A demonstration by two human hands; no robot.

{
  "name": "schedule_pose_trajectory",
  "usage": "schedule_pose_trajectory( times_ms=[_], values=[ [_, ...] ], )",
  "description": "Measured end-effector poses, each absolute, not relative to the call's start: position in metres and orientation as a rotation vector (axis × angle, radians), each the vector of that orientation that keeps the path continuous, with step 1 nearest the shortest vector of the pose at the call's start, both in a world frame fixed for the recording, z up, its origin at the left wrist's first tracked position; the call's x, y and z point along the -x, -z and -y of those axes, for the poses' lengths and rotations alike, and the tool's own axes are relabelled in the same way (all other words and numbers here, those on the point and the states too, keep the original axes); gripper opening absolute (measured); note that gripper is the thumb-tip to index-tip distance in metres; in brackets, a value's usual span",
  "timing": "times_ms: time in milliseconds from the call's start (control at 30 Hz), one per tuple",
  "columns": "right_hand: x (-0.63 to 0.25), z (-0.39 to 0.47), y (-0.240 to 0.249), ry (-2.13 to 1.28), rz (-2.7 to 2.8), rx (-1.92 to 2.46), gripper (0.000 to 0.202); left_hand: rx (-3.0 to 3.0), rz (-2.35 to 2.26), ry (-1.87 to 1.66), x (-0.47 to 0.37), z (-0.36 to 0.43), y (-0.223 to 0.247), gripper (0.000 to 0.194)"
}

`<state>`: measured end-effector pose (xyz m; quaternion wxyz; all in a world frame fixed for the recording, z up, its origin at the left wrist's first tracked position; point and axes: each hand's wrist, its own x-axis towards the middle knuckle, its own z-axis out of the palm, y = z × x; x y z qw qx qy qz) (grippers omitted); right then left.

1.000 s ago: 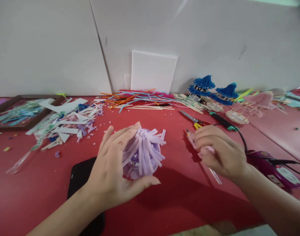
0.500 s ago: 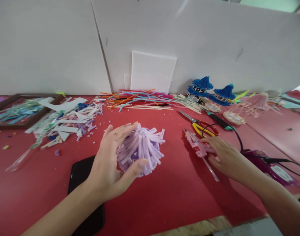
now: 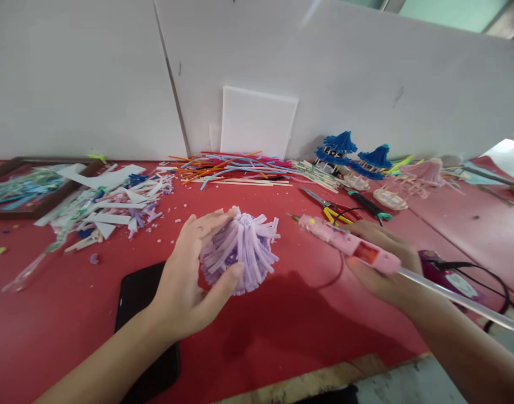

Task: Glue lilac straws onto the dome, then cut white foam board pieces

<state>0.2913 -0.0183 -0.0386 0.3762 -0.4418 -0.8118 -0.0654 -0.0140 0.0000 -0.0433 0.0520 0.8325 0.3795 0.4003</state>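
A lilac roof-like piece made of fuzzy pipe cleaner strips (image 3: pixel 246 249) stands on the red table (image 3: pixel 248 342). My left hand (image 3: pixel 193 269) is wrapped round its left side, fingertips near the top and thumb at the front. In my right hand (image 3: pixel 379 258) is a pink hot glue gun (image 3: pixel 345 241), held up off the table. Its nozzle points left toward the lilac piece, apart from it. A clear glue stick (image 3: pixel 459 297) juts from the gun's back end. The fingers of my right hand are partly hidden behind the gun.
A black phone (image 3: pixel 150 336) lies under my left forearm. Pliers or scissors with yellow and red handles (image 3: pixel 330 209) lie behind the glue gun. Pipe cleaners (image 3: pixel 235 168) and white scraps (image 3: pixel 114 207) spread along the back. Blue roofed models (image 3: pixel 339 148) and a purple box with cables (image 3: pixel 448 278) are on the right.
My right hand has taken hold of the glue gun and lifted it off the table, its nozzle now nearer the lilac piece. My left hand stays on that piece.
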Motion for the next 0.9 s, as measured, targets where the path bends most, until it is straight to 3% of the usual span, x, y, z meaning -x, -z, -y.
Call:
schedule_pose_trajectory(
  times_ms=[233, 900],
  values=[
    [-0.259, 0.034, 0.012, -0.012, 2.216, 0.807, 0.035, -2.457, -1.149, -1.236, 0.014, 0.001, 0.047, 0.057],
    [-0.255, 0.028, 0.022, 0.128, 2.182, 0.810, 0.022, -2.426, -1.101, -1.321, 0.014, -0.001, 0.048, 0.055]
  ],
)
